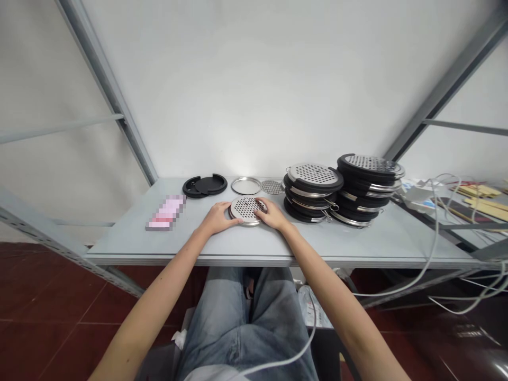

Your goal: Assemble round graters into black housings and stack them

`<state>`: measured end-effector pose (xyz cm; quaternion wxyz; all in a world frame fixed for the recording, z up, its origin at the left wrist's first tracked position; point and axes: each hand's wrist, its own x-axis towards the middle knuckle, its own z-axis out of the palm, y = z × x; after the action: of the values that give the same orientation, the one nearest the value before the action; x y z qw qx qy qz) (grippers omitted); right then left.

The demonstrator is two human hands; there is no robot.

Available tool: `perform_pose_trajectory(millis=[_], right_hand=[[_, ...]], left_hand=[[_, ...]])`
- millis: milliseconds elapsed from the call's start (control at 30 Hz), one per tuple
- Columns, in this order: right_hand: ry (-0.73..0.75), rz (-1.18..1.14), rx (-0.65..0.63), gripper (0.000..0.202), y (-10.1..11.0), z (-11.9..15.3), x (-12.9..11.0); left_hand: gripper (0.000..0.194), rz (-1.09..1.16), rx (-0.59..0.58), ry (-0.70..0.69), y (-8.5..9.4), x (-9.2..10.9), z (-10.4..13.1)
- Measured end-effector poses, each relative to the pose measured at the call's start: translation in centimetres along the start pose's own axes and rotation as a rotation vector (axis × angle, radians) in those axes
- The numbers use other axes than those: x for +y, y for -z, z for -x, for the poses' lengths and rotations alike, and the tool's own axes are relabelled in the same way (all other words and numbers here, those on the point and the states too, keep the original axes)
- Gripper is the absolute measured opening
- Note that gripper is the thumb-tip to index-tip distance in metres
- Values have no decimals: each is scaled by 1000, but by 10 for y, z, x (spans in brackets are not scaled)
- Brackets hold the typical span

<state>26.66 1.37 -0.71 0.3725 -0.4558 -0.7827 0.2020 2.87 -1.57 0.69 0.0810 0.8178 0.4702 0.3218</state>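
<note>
A round perforated metal disc (245, 208) with a shiny rim lies on the grey shelf between my hands. My left hand (219, 218) grips its left edge, thumb along the near side. From the right, my right hand (272, 214) holds the opposite edge, with fingertips resting on the perforated top. Behind the disc are a shallow metal ring or lid (246, 185) and a flat perforated plate (272, 187). Black round rims (205, 185), one overlapping another, sit at the back left. What lies under the held disc is hidden.
Two stacks of black-rimmed perforated discs, a nearer stack (313, 193) and a farther stack (367, 188), stand to the right. A blurred pink item (166, 212) lies at the left. A white cable (432, 238) hangs over the right front edge. Metal uprights (107, 90) flank the shelf.
</note>
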Motion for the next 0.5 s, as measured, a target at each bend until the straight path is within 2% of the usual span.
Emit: perform_pose_trajectory(millis=[500], right_hand=[[-2, 65, 15, 41, -3, 0, 1]], left_hand=[[66, -5, -10, 44, -4, -5, 0]])
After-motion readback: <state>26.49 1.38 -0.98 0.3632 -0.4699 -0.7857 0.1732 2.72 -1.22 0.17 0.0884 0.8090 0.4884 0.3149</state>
